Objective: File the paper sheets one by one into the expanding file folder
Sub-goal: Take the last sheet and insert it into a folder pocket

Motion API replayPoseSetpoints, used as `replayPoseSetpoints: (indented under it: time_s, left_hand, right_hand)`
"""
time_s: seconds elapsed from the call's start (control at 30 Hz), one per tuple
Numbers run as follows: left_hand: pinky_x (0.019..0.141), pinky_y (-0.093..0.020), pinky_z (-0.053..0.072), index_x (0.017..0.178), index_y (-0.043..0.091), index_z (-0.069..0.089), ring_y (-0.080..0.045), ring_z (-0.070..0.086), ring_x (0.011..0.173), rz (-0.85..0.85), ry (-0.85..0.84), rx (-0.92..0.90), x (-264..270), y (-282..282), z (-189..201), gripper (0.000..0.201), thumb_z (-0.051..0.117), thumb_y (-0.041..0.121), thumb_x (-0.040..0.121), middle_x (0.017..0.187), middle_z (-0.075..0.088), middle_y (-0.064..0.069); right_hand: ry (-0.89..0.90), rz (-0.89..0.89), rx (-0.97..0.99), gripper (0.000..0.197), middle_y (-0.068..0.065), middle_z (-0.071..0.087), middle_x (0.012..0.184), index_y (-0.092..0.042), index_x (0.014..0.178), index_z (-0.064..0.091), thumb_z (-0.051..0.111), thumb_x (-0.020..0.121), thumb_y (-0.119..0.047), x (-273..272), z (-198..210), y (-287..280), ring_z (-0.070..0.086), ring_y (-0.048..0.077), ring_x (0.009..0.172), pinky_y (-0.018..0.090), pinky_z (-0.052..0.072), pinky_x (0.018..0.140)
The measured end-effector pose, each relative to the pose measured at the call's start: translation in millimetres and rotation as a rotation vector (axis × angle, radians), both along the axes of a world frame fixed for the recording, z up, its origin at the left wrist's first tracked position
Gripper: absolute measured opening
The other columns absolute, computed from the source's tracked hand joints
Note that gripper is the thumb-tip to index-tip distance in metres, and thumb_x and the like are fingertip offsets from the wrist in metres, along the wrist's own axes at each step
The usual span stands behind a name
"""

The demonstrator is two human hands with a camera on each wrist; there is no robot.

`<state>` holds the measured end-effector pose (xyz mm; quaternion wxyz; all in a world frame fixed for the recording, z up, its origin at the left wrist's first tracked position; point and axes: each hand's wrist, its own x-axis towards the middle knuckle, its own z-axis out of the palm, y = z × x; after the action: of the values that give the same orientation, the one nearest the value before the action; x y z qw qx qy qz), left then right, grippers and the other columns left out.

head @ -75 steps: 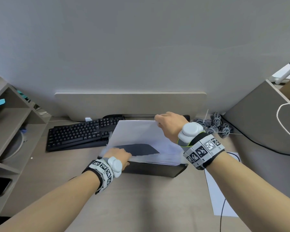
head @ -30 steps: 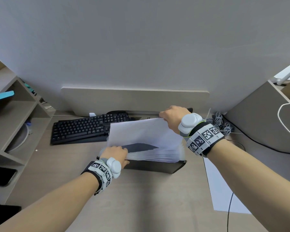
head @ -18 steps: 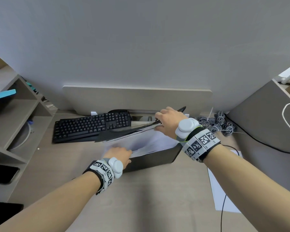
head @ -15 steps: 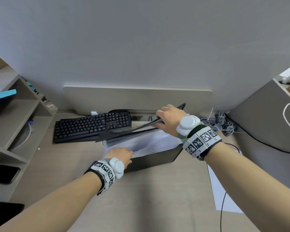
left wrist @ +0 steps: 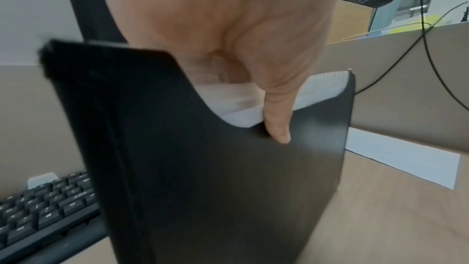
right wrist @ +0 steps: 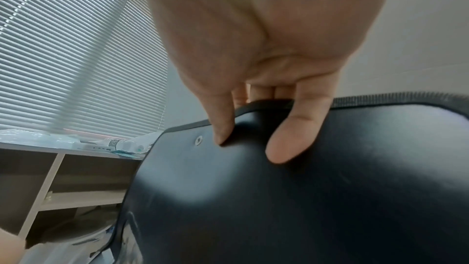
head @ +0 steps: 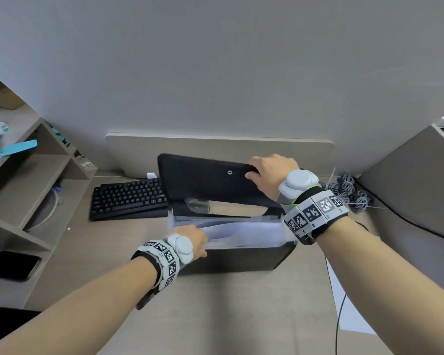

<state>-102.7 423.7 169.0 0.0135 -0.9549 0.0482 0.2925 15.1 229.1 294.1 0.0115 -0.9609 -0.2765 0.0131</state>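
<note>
The black expanding file folder (head: 241, 260) stands on the desk with its pockets open and white sheets (head: 241, 233) inside. My right hand (head: 269, 175) grips the top edge of the folder's black flap (head: 203, 180), which stands raised behind the pockets; thumb and fingers pinch the flap (right wrist: 279, 188) near its snap. My left hand (head: 192, 239) grips the folder's front wall at its left end, thumb on the black front (left wrist: 228, 168), fingers inside against the white sheets (left wrist: 243, 117).
A black keyboard (head: 128, 198) lies left behind the folder. More white paper (head: 349, 308) lies on the desk at the right under a black cable. An open shelf unit (head: 23, 190) stands at the left, a grey partition (head: 415, 180) and coiled cables (head: 354, 190) at the right.
The sheet my right hand held has gone down into the folder. My right hand then took the black flap and lifted it upright. My left hand stayed on the front wall.
</note>
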Motion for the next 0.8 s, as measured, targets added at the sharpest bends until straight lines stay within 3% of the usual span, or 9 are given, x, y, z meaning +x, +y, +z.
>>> replayPoseSetpoints:
  time_s: [0.13, 0.2, 0.3, 0.4, 0.47, 0.63, 0.8]
  left_hand:
    - [0.066, -0.030, 0.043, 0.074, 0.013, 0.053, -0.027, 0.055, 0.075, 0.044, 0.116, -0.003, -0.2, 5.9, -5.7, 0.035, 0.064, 0.045, 0.086, 0.086, 0.058, -0.006]
    - [0.068, -0.031, 0.044, 0.084, 0.011, 0.056, -0.026, 0.055, 0.078, 0.037, 0.162, 0.028, -1.8, 5.3, -16.1, 0.034, 0.062, 0.044, 0.088, 0.093, 0.060, -0.007]
    - [0.074, -0.033, 0.047, 0.114, 0.009, 0.059, -0.029, 0.062, 0.097, 0.025, 0.153, 0.060, -5.5, 6.5, -38.6, 0.039, 0.059, 0.041, 0.091, 0.114, 0.062, -0.010]
    - [0.079, -0.036, 0.052, 0.122, 0.015, 0.052, -0.029, 0.063, 0.098, 0.027, 0.079, 0.059, -3.4, 10.1, -58.1, 0.041, 0.056, 0.041, 0.091, 0.114, 0.063, -0.007]
    - [0.080, -0.036, 0.048, 0.126, 0.017, 0.048, -0.028, 0.062, 0.102, 0.024, 0.043, 0.048, -0.3, 11.7, -66.9, 0.042, 0.053, 0.041, 0.092, 0.118, 0.062, -0.006]
    - [0.091, -0.038, 0.043, 0.128, 0.017, 0.048, -0.027, 0.051, 0.116, -0.038, -0.037, 0.034, 13.2, -24.7, -88.6, 0.041, 0.048, 0.042, 0.095, 0.127, 0.053, -0.004]
    - [0.082, -0.038, 0.051, 0.108, 0.019, 0.057, -0.027, 0.060, 0.100, -0.060, -0.011, -0.136, 27.9, -104.5, -110.0, 0.031, 0.044, 0.045, 0.094, 0.112, 0.064, -0.002]
  right_hand:
    - [0.112, -0.046, -0.027, 0.022, 0.006, 0.055, 0.084, -0.018, 0.089, 0.049, 0.044, 0.096, -0.039, -5.3, -16.2, 3.8, 0.052, 0.032, 0.074, 0.032, 0.038, 0.063]
    - [0.190, -0.043, -0.034, 0.021, 0.005, 0.057, 0.088, -0.017, 0.096, 0.053, 0.045, 0.096, -0.036, -8.5, -36.5, 3.4, 0.055, 0.032, 0.078, 0.033, 0.042, 0.066]
    - [0.334, -0.039, -0.018, 0.016, 0.010, 0.065, 0.097, -0.015, 0.104, 0.055, 0.043, 0.095, -0.022, -14.9, -82.8, -0.6, 0.060, 0.033, 0.082, 0.036, 0.050, 0.070]
    - [0.451, -0.109, 0.049, 0.027, 0.011, 0.066, 0.098, -0.019, 0.112, 0.055, 0.042, 0.091, -0.008, -22.7, -120.9, -9.0, 0.062, 0.034, 0.084, 0.039, 0.054, 0.074]
    - [0.487, -0.149, 0.114, 0.031, 0.010, 0.064, 0.098, -0.020, 0.112, 0.056, 0.042, 0.088, -0.004, -27.8, -137.0, -14.1, 0.062, 0.033, 0.087, 0.038, 0.053, 0.074]
    - [0.456, -0.218, 0.292, 0.022, 0.014, 0.067, 0.095, -0.006, 0.104, 0.061, 0.045, 0.089, -0.003, -36.6, -168.4, -59.7, 0.061, 0.033, 0.086, 0.034, 0.046, 0.073]
    - [0.438, -0.372, 0.330, 0.025, 0.010, 0.065, 0.114, -0.007, 0.115, 0.059, 0.049, 0.093, -0.013, -39.4, -187.1, -144.6, 0.059, 0.032, 0.104, 0.034, 0.045, 0.085]
